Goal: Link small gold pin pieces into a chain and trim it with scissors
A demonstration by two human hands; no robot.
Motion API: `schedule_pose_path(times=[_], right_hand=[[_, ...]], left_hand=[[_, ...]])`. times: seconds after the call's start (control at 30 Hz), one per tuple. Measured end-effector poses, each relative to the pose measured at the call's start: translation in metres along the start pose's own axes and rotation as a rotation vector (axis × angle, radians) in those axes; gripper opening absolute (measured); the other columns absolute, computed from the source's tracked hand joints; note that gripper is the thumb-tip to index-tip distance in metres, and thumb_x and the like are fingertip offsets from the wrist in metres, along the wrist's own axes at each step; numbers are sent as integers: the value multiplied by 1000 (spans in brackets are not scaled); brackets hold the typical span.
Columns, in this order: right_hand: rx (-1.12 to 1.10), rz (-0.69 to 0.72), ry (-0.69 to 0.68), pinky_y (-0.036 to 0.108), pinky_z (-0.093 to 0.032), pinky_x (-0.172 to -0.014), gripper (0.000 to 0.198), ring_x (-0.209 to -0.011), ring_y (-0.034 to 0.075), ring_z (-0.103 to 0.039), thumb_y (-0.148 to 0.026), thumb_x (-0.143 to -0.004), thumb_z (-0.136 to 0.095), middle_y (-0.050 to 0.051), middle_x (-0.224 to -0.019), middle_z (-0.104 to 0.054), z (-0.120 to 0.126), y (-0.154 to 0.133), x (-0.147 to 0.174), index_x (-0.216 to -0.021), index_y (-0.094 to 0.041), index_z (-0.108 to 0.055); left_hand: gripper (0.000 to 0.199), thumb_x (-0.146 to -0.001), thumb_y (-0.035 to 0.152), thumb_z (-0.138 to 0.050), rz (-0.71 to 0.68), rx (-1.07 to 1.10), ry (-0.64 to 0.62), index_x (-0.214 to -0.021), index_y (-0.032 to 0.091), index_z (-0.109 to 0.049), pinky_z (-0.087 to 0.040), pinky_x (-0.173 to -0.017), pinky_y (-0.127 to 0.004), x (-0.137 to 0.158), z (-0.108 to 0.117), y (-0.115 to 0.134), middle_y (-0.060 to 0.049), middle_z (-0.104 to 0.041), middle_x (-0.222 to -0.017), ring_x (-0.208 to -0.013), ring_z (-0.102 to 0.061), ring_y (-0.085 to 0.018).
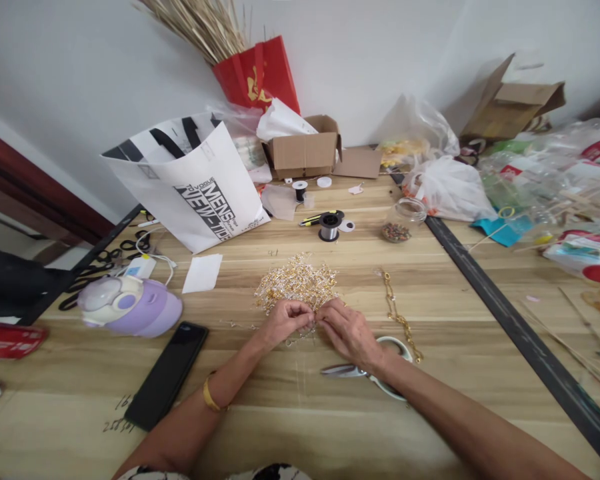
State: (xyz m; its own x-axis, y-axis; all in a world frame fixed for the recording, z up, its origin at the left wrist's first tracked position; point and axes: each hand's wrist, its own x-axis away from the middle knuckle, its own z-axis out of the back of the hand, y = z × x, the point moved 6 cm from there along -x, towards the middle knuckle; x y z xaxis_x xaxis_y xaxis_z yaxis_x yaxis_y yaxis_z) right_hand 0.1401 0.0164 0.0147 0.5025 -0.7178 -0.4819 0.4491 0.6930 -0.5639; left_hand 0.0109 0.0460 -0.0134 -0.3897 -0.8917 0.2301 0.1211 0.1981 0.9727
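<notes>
My left hand [289, 322] and my right hand [343, 328] meet at the near edge of a pile of small gold and silver beaded pieces [300, 281]. Thumb and forefinger are pinched on each hand, the fingertips almost touching. Whatever they pinch is too small to make out. A thin clear strand seems to hang down below the fingers. Scissors [344, 371] with pale handles lie open, partly under my right wrist. To the right of that hand, a gold chain [393, 307] is stretched out on the table.
A spool of wire [329, 228], a utility knife [310, 219] and a jar of beads [397, 231] stand beyond the pile. At left lie a black phone [167, 375] and a purple-white device [153, 308]. A white bag [195, 193], cardboard box [305, 155] and plastic bags [447, 187] line the back.
</notes>
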Motion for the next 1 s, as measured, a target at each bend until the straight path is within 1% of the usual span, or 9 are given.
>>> schedule_pose_path(times=[0.13,0.23,0.3,0.37,0.43,0.53,0.63,0.8,1.0], right_hand=[[-6,-5,-8,28,-45,-69,14,-79,17,-55,-16,-91,-41,7,-89,-59,0,1,0,-92,-18,-54],[-70,-20,13,29,-47,-70,13,-80,17,-56,-16,-90,-42,8,-91,-58,0,4,0,-93,-19,-54],[-149,-54,39,27,-48,-67,11,-79,16,-56,-18,-90,-45,8,-93,-57,0,7,0,-96,-19,-54],[-242,-120,48,24,-48,-59,14,-75,15,-56,-22,-89,-48,9,-95,-57,-1,12,1,-102,-19,-54],[-323,-198,30,22,-45,-52,20,-67,13,-55,-25,-88,-51,7,-92,-57,-3,17,1,-107,-19,-53],[-411,-283,-19,20,-43,-49,20,-58,10,-52,-26,-86,-53,2,-78,-58,-8,20,2,-104,-18,-55],[-480,-335,-47,20,-43,-51,16,-59,10,-53,-26,-86,-54,1,-72,-59,-11,22,2,-99,-18,-57],[-525,-386,-42,21,-44,-55,13,-64,12,-56,-25,-84,-55,2,-74,-62,-10,24,2,-94,-17,-59],[-700,-520,-81,21,-45,-52,18,-56,11,-58,-28,-82,-58,0,-63,-61,-19,31,5,-94,-15,-57]], left_hand=[[26,-66,35,-70,-22,-16,-11,-67,11,-63,-40,-53,-20,-2,1,-2,1,-60,-57,-52,-51,-8],[24,-67,34,-70,-49,-34,-10,-67,11,-64,-40,-52,-19,-2,2,-1,0,-61,-58,-52,-52,-8],[23,-68,33,-68,-56,-46,-10,-68,10,-64,-40,-52,-19,-2,2,0,-1,-62,-59,-53,-52,-8],[21,-70,31,-67,-60,-66,-6,-67,10,-64,-40,-52,-19,-2,2,1,-1,-62,-59,-53,-52,-8],[20,-71,30,-66,-69,-92,3,-67,10,-64,-41,-53,-19,-1,1,3,-2,-63,-60,-54,-53,-9],[17,-72,27,-64,-99,-145,18,-68,10,-65,-43,-56,-20,0,1,6,-3,-64,-63,-57,-55,-10],[15,-73,25,-63,-128,-207,38,-69,10,-66,-43,-57,-20,1,0,9,-4,-66,-66,-59,-57,-11],[13,-73,22,-60,-186,-334,102,-71,11,-67,-44,-58,-21,4,-2,16,-5,-67,-69,-62,-58,-12],[11,-73,16,-58,-340,-530,160,-68,13,-67,-42,-55,-21,7,-5,25,-4,-66,-67,-59,-56,-12]])
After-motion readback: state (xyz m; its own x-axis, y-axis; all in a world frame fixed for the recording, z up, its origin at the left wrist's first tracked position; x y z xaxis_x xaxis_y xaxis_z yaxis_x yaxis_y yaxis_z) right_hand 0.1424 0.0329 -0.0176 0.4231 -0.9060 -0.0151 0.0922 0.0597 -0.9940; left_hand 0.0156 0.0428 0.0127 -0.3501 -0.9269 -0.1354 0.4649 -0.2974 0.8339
